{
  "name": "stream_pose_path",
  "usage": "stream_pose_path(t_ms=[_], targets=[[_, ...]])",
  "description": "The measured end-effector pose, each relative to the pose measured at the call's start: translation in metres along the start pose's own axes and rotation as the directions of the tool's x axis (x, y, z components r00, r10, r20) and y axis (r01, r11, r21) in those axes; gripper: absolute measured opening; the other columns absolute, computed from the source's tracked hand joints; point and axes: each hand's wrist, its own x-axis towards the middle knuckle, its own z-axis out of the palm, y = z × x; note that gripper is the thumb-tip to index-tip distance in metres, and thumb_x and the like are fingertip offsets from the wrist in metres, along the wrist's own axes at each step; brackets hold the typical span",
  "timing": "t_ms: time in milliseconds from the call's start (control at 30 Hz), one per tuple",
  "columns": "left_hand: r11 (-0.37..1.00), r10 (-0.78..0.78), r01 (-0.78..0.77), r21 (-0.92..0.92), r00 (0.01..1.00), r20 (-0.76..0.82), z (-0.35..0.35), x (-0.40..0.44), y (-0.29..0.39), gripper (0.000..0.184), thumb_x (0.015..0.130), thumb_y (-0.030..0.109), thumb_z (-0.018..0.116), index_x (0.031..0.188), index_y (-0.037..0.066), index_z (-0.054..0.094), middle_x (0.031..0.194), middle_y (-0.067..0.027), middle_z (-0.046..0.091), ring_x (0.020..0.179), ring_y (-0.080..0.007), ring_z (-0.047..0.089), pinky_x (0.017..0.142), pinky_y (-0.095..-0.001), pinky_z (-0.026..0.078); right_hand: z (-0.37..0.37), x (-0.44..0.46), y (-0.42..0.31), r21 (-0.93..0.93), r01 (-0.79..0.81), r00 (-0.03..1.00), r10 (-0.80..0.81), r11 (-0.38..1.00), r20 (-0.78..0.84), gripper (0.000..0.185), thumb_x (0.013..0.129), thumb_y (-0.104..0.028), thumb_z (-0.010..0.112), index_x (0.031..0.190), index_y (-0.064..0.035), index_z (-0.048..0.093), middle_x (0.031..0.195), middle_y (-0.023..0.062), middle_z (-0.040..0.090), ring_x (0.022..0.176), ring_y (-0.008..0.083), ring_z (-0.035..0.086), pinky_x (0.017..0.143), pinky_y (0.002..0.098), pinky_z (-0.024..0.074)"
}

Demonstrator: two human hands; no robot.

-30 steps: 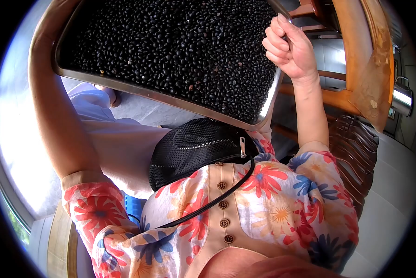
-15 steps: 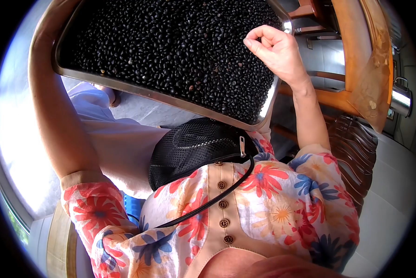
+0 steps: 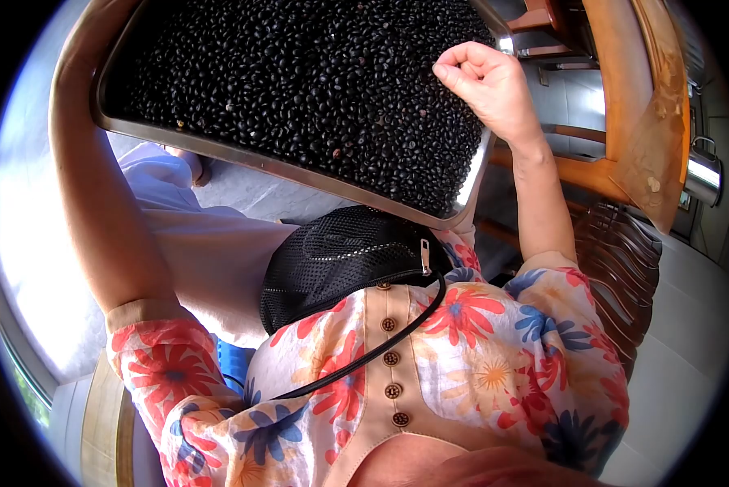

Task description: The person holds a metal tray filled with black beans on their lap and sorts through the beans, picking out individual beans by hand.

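A metal tray (image 3: 259, 166) filled with a layer of small black beans (image 3: 316, 89) takes up the upper part of the view, its near edge above my lap. Over the beans at the tray's right side is my right hand (image 3: 490, 89), thumb and forefinger pinched together and the other fingers curled. Whatever the pinch holds, if anything, is too small to see. My left arm (image 3: 72, 105) runs up along the tray's left edge. The left fingers are hidden or cut off at the top of the view. A few brownish or pale bits (image 3: 337, 152) show among the beans.
A black mesh bag (image 3: 340, 260) with a zip and strap hangs at my front beneath the tray. Wooden furniture (image 3: 624, 105) stands on the right, with a dark slatted chair (image 3: 616, 268) below it. A metal vessel (image 3: 703, 174) is at the far right.
My right hand has shifted slightly to the right and up, its pinch still closed. The tray and my left arm look the same.
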Motion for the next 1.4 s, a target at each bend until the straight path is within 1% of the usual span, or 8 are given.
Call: stream_pose_path(t_ms=[467, 600, 767, 900, 967, 1067, 1133, 1400], targets=[[1.000, 0.014, -0.014, 0.007, 0.999, 0.049, -0.005, 0.003, -0.005, 0.028, 0.086, 0.023, 0.062, 0.096, -0.003, 0.065, 0.076, -0.0033, 0.064, 0.064, -0.0097, 0.058, 0.059, -0.0234, 0.047, -0.006, -0.002, -0.003, 0.257, -0.061, 0.997, 0.050, 0.964, 0.051, 0.009, 0.087, -0.011, 0.062, 0.088, -0.0014, 0.064, 0.061, -0.0095, 0.048, 0.053, -0.0017, 0.039, 0.047, 0.0153, 0.0303], [1.000, 0.019, -0.019, 0.019, 0.999, 0.029, -0.002, 0.000, -0.001, 0.027, 0.085, 0.022, 0.061, 0.095, -0.003, 0.065, 0.075, -0.0031, 0.064, 0.064, -0.0098, 0.058, 0.059, -0.0235, 0.047, -0.026, 0.005, -0.010, 0.864, -0.217, 0.948, -0.112, 0.454, 0.297, 0.016, 0.093, -0.013, 0.050, 0.086, -0.0026, 0.060, 0.055, -0.0079, 0.037, 0.046, 0.0018, 0.032, 0.041, 0.0173, 0.0264], [0.995, 0.088, -0.087, 0.048, 0.996, -0.025, 0.004, -0.002, -0.004, 0.026, 0.086, 0.023, 0.061, 0.094, -0.002, 0.065, 0.075, -0.0028, 0.063, 0.063, -0.0098, 0.058, 0.058, -0.0236, 0.047, -0.030, 0.010, -0.010, 0.954, -0.300, 0.869, -0.410, 0.009, 0.277, 0.013, 0.092, -0.017, 0.048, 0.088, -0.0050, 0.052, 0.065, 0.0003, 0.042, 0.050, 0.0088, 0.033, 0.043, 0.0229, 0.0263], [1.000, 0.006, -0.007, 0.000, 0.999, 0.047, -0.004, 0.002, -0.003, 0.026, 0.086, 0.023, 0.062, 0.093, -0.001, 0.065, 0.074, -0.0026, 0.063, 0.063, -0.0098, 0.058, 0.058, -0.0238, 0.047, -0.032, 0.011, -0.009, 0.939, -0.308, 0.869, -0.356, 0.154, 0.344, 0.014, 0.094, -0.016, 0.045, 0.087, -0.0057, 0.052, 0.064, -0.0005, 0.040, 0.050, 0.0082, 0.031, 0.042, 0.0223, 0.0251], [1.000, 0.002, -0.003, 0.009, 0.999, 0.050, -0.004, 0.002, -0.003, 0.026, 0.086, 0.024, 0.061, 0.093, -0.001, 0.065, 0.074, -0.0025, 0.063, 0.062, -0.0097, 0.058, 0.058, -0.0238, 0.047, -0.024, 0.004, -0.008, 0.874, -0.193, 0.960, -0.100, 0.446, 0.263, 0.016, 0.094, -0.013, 0.050, 0.090, -0.0027, 0.061, 0.054, -0.0077, 0.036, 0.046, 0.0015, 0.031, 0.039, 0.0166, 0.0233], [1.000, 0.024, -0.025, 0.016, 1.000, 0.020, -0.001, 0.000, -0.001, 0.025, 0.086, 0.023, 0.061, 0.092, -0.001, 0.065, 0.073, -0.0021, 0.063, 0.062, -0.0094, 0.057, 0.058, -0.0236, 0.047, -0.007, 0.001, -0.011, 0.250, 0.021, 0.998, -0.035, 0.968, 0.050, 0.010, 0.088, -0.013, 0.062, 0.088, -0.0033, 0.066, 0.056, -0.0084, 0.045, 0.048, -0.0011, 0.035, 0.042, 0.0165, 0.0273], [0.999, 0.034, -0.034, 0.023, 0.999, 0.005, 0.000, -0.002, 0.000, 0.025, 0.086, 0.023, 0.061, 0.092, -0.001, 0.065, 0.073, -0.0020, 0.063, 0.062, -0.0093, 0.057, 0.058, -0.0235, 0.047, -0.001, 0.001, -0.005, -0.120, 0.101, 0.994, -0.105, 0.988, -0.021, 0.010, 0.084, -0.013, 0.067, 0.088, -0.0039, 0.067, 0.052, -0.0082, 0.043, 0.048, 0.0004, 0.035, 0.044, 0.0194, 0.0296], [0.999, 0.026, -0.028, 0.037, 0.999, 0.046, -0.006, 0.003, -0.006, 0.026, 0.085, 0.024, 0.061, 0.092, -0.001, 0.065, 0.074, -0.0014, 0.062, 0.063, -0.0088, 0.057, 0.057, -0.0230, 0.046, -0.002, -0.001, -0.013, -0.384, 0.071, 0.997, -0.060, 0.920, 0.043, 0.013, 0.080, -0.013, 0.068, 0.090, -0.0048, 0.067, 0.052, 0.0019, 0.051, 0.046, 0.0069, 0.045, 0.047, 0.0254, 0.0384]])
